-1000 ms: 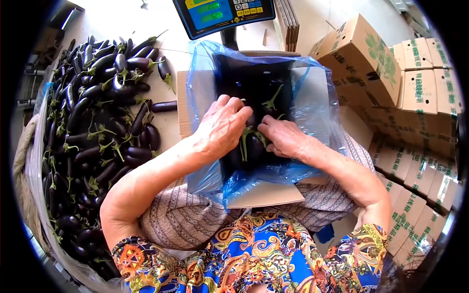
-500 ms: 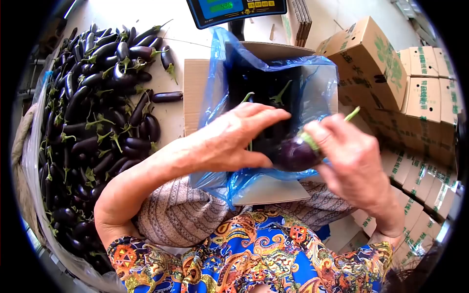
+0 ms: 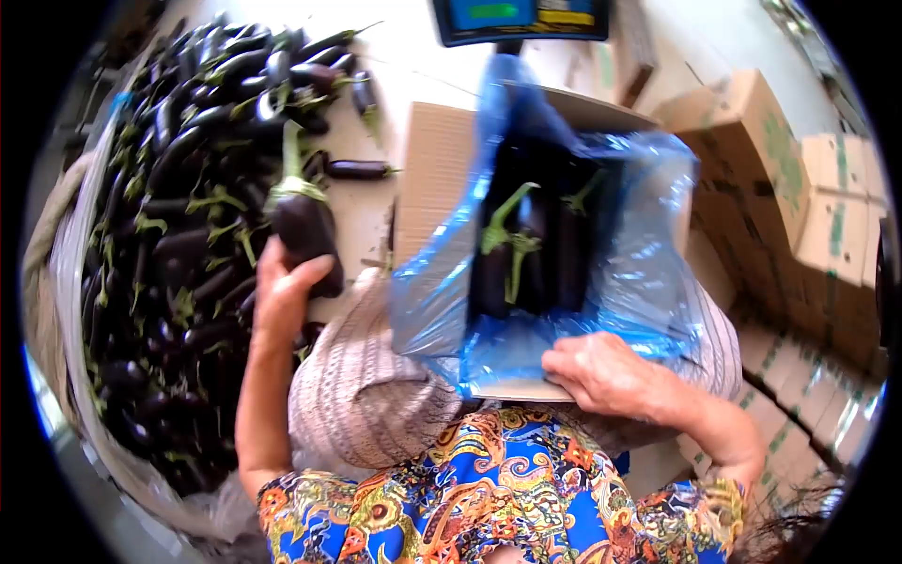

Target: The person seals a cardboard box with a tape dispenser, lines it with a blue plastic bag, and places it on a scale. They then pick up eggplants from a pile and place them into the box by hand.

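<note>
My left hand (image 3: 287, 282) is closed round the lower end of a dark eggplant (image 3: 303, 221), its green stem pointing up and away from me, above the eggplant pile (image 3: 178, 254). My right hand (image 3: 601, 374) is closed on the near edge of a cardboard box (image 3: 517, 389) and its blue plastic liner (image 3: 639, 273); the fingertips are partly hidden. Several eggplants (image 3: 540, 254) lie lengthwise inside the lined box, some with green stems showing.
A digital scale display (image 3: 521, 17) stands behind the box. Cardboard cartons (image 3: 742, 169) are stacked at the right. One loose eggplant (image 3: 357, 169) lies between the pile and the box. Clear plastic sheeting (image 3: 70, 273) borders the pile at left.
My left hand has moved left from over the box and now holds an eggplant. My right hand no longer holds its eggplant and has come down to the box's near edge.
</note>
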Demonstrator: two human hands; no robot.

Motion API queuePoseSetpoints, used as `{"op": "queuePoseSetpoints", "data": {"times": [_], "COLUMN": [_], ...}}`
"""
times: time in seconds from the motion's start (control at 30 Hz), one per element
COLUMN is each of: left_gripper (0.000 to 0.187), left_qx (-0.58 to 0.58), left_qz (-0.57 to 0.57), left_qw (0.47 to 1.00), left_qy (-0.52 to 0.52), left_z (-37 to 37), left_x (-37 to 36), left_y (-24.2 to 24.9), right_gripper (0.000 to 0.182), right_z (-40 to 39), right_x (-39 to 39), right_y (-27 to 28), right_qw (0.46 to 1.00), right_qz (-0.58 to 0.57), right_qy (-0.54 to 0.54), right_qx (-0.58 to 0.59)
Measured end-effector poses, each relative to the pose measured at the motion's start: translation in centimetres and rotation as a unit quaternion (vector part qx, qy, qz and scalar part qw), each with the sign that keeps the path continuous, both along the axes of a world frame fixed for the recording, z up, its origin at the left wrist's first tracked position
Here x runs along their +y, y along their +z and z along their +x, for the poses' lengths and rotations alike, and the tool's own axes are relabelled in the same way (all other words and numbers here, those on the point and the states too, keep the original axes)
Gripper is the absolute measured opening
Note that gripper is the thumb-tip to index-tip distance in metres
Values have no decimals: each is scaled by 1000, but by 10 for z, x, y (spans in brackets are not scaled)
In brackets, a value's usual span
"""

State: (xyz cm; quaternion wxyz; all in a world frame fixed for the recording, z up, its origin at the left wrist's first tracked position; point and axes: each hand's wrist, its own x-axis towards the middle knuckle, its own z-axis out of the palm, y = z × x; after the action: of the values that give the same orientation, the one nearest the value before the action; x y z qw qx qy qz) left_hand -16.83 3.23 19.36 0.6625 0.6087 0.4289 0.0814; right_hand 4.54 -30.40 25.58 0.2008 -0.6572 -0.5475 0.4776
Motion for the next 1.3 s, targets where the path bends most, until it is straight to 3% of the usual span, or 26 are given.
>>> {"op": "queuePoseSetpoints", "data": {"times": [0.03,0.13,0.2,0.33,0.4,0.47,0.53,0.6,0.63,0.67,0.7,0.77,0.8,0.93,1.0,1.1,1.13,1.2,1.27,1.3], "left_gripper": [46,48,55,66,62,47,54,51,50,48,47,46,44,44,54,63,61,57,52,53], "left_qx": [11,168,119,57,14,-114,-185,-235,-245,-255,-256,-255,-261,-248,-224,-128,3,196,159,229], "left_qz": [19,48,-28,-65,-106,-255,-308,-315,-321,-328,-335,-346,-348,-302,-248,-88,13,192,377,403], "left_qw": [999,984,989,989,981,931,896,881,873,865,862,857,859,872,903,950,970,949,904,885], "left_qy": [37,33,77,118,161,237,261,263,272,280,280,283,269,293,270,271,243,158,122,40], "left_z": [0,-58,-83,-125,-127,-141,-157,-165,-166,-165,-166,-169,-164,-135,-121,-104,-103,-107,-128,-134], "left_x": [-13,-23,-41,-58,-52,-42,-25,-14,-11,-8,-6,-5,-4,-8,-6,-9,-11,-14,-9,3], "left_y": [-2,-78,-113,-162,-142,-149,-156,-150,-148,-144,-150,-169,-174,-194,-211,-245,-260,-253,-254,-202], "right_gripper": [7,13,14,19,18,19,27,30,52,46,42,42,38,25,20,17,16,15,16,16], "right_z": [3,11,10,5,3,-1,-6,-3,23,30,32,15,5,-22,-36,-28,-23,-17,-15,-10], "right_x": [3,8,17,24,32,44,48,52,56,42,18,44,61,104,98,90,88,82,72,71], "right_y": [10,31,49,52,49,58,67,69,74,70,65,80,83,87,100,94,90,86,87,84], "right_qw": [1000,996,991,984,981,974,967,963,912,924,904,945,960,958,989,993,994,993,987,981], "right_qz": [-4,-8,-77,-124,-142,-165,-177,-114,64,-54,-170,-129,-62,206,31,-32,-50,-86,-123,-161], "right_qy": [8,56,82,60,65,42,55,97,346,227,100,40,62,140,12,-4,-10,-24,-77,-76], "right_qx": [25,71,79,112,112,147,173,224,212,302,380,299,267,142,144,111,100,77,71,76]}}
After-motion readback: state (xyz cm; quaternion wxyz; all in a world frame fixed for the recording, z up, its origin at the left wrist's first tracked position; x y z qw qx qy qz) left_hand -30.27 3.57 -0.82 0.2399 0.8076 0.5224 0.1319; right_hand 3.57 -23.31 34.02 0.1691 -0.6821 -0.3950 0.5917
